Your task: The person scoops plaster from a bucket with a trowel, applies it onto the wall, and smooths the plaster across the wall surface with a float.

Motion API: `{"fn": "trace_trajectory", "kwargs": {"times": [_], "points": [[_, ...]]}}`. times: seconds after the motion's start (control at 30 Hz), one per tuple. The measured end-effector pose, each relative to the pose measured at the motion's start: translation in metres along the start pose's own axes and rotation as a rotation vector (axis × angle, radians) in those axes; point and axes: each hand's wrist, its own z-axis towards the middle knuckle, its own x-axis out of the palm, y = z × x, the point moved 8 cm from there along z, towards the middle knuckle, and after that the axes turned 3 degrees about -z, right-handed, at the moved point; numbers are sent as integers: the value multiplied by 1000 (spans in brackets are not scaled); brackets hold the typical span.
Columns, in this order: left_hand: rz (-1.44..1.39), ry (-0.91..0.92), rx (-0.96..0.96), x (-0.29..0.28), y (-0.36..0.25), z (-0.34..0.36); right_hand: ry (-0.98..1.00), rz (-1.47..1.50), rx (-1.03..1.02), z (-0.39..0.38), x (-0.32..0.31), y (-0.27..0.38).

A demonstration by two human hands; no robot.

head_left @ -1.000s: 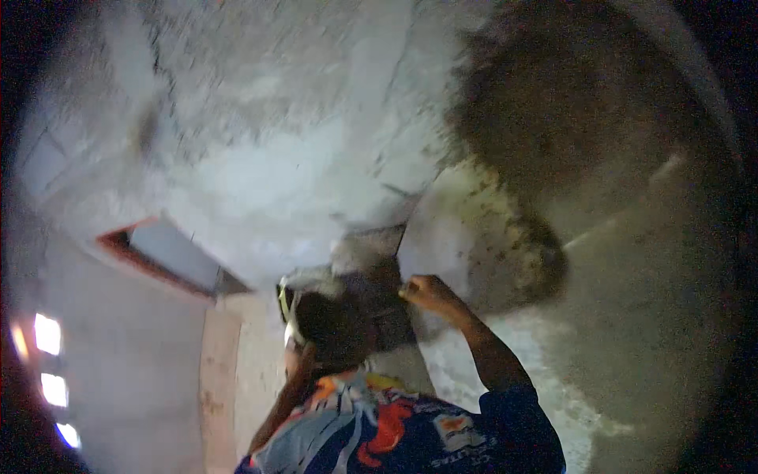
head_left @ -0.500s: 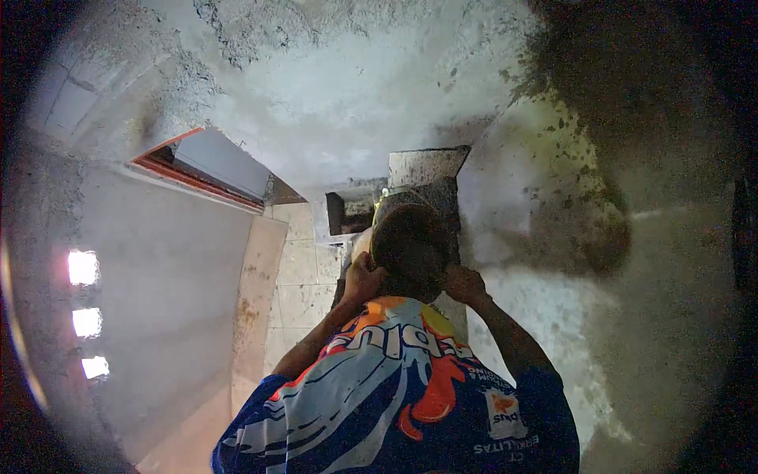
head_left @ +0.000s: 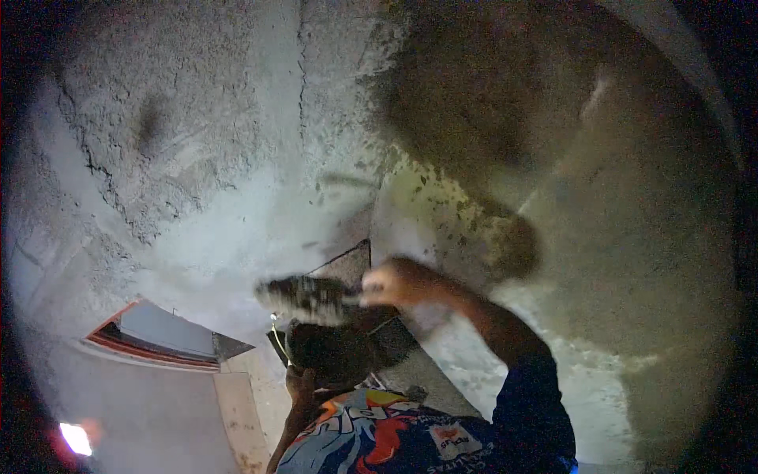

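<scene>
My left hand point(head_left: 300, 385) grips the near left rim of a dark, round bucket point(head_left: 328, 355), held just in front of my body. Raised above the bucket's right side, my right hand point(head_left: 392, 284) is closed round the end of a flat, mottled grey tool point(head_left: 304, 299). The tool points left over the bucket's far edge. Motion smears it, so its exact kind cannot be made out. Too little light reaches the bucket's inside to show its contents.
Ahead rises a rough, cracked plaster wall point(head_left: 229, 182) with a large dark damp patch point(head_left: 474, 103). A red-brown framed opening point(head_left: 174, 336) lies at left. Beyond the bucket is a dark-edged slab point(head_left: 351, 265); a pale board point(head_left: 241, 407) stands at lower left.
My right hand has left the bucket's rim and risen, now holding the flat grey tool. My left hand stays on the bucket. The view has swung up and to the right.
</scene>
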Motion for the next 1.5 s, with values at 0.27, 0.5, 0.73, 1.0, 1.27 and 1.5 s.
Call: {"fn": "trace_trajectory", "kwargs": {"times": [0.27,0.5,0.73,1.0,1.27,1.5], "points": [[-597,116,-217,19,-4,-19,-938,1004,70,-68,-124,-235],[97,14,209,2,2,-12,31,163,348,-25,195,-86],[521,18,180,14,17,-11,327,-445,297,-29,297,-93],[493,-1,112,9,5,-7,236,-76,458,-101,307,-114],[53,185,121,47,-54,-34,27,-156,334,-45,109,-42],[-207,129,-12,9,45,29,-339,153,125,-70,-202,-40]]}}
